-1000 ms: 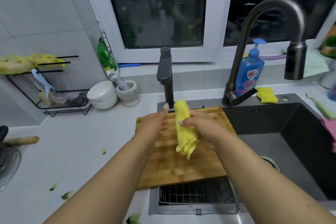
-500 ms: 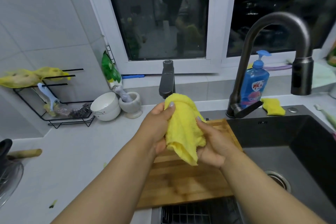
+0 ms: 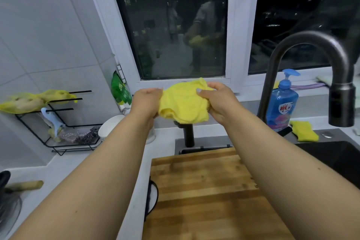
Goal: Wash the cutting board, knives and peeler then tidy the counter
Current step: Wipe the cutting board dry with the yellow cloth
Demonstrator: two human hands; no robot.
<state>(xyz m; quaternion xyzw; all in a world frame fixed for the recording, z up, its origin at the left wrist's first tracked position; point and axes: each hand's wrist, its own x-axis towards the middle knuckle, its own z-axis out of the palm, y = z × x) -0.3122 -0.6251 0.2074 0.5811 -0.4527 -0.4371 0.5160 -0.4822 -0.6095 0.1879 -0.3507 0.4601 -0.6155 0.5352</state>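
Two hands raised over one wooden cutting board at near centre: left hand and right hand, fingers clamped on one yellow cloth. One blue soap bottle far right.

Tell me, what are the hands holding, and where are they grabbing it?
A yellow cloth. The left hand grips its left edge, the right hand its right edge, spreading it between them.

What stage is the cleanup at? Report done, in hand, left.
Done: the cutting board lies bare across the sink; whether it is washed cannot be told. In hand: the left hand and right hand grip a yellow cloth, stretched between them. Left: a wooden-handled utensil lies on the counter; knives and peeler are not identifiable.
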